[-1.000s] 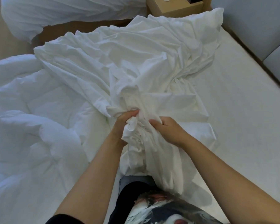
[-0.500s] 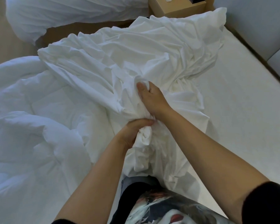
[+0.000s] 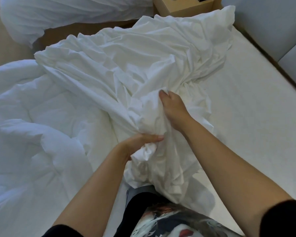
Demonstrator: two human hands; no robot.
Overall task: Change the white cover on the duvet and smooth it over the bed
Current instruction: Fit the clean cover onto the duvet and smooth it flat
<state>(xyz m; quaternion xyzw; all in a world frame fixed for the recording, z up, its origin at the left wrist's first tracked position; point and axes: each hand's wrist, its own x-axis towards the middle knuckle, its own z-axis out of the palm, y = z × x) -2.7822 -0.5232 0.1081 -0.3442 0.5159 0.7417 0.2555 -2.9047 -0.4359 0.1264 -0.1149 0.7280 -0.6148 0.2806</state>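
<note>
Head view, left to right: one puffy duvet (image 3: 32, 134) lies bare and rumpled over the left part of the bed (image 3: 249, 120), well left of both hands. Beyond it, at the upper left, sits a separate heap of white bedding (image 3: 58, 16). One white cover (image 3: 135, 65) sprawls crumpled across the middle of the mattress, its left edge overlapping the duvet and its near end trailing off the bed's front edge towards the person. Two hands are on it. The left hand (image 3: 141, 142) comes in from below on a bare forearm, thumb uppermost, with its fingers wrapped round a bunched wad of the cover near the front of the bed. Just beyond and slightly to the right, the right hand (image 3: 173, 107) reaches further along the same gathered ridge, knuckles up and wrist bent, its thumb and fingers dug into a fold that it grips. Right of the cover the fitted mattress surface is bare. One wooden bedside cabinet (image 3: 183, 6) stands at the top, and a grey padded headboard (image 3: 272, 23) runs along the right edge.
</note>
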